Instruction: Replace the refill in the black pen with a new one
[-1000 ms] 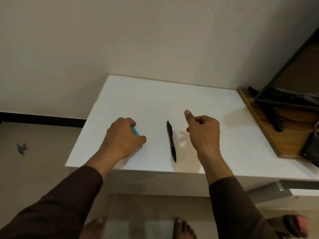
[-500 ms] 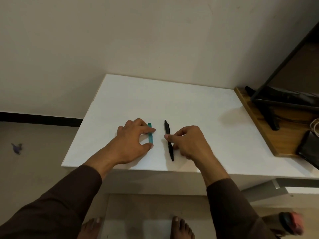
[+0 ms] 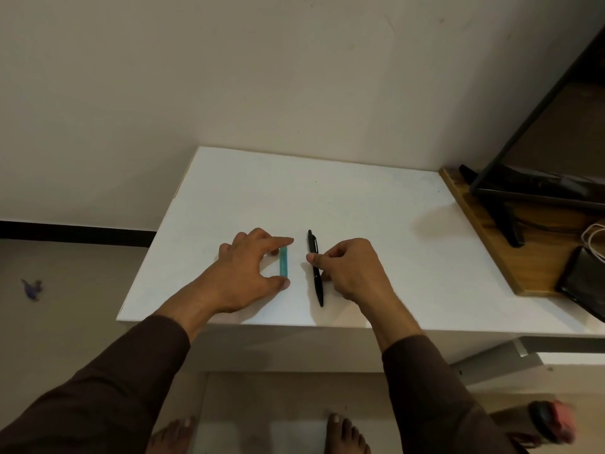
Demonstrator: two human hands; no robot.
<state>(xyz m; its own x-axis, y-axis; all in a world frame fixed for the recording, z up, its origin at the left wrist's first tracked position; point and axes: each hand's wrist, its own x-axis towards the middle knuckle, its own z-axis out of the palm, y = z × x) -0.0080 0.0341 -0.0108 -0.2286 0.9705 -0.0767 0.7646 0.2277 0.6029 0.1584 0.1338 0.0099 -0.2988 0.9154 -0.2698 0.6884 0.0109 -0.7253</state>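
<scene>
A black click pen (image 3: 317, 283) lies on the white table (image 3: 376, 224), clip end away from me. My right hand (image 3: 355, 271) pinches its middle between thumb and curled fingers, and the pen rests on the table. Just left of it lies a short teal refill piece (image 3: 283, 262), parallel to the pen. My left hand (image 3: 245, 273) holds this piece lengthwise, index fingertip at its far end and thumb at its near end.
A wooden shelf board (image 3: 484, 234) abuts the table's right side, carrying a black stand (image 3: 510, 224), a dark flat object (image 3: 582, 283) and a white cable (image 3: 592, 237). My bare feet show on the floor below the table's near edge.
My right hand dropped from hovering onto the pen and pinched it. My left hand uncurled from a fist, shifted right and laid the teal piece beside the pen.
</scene>
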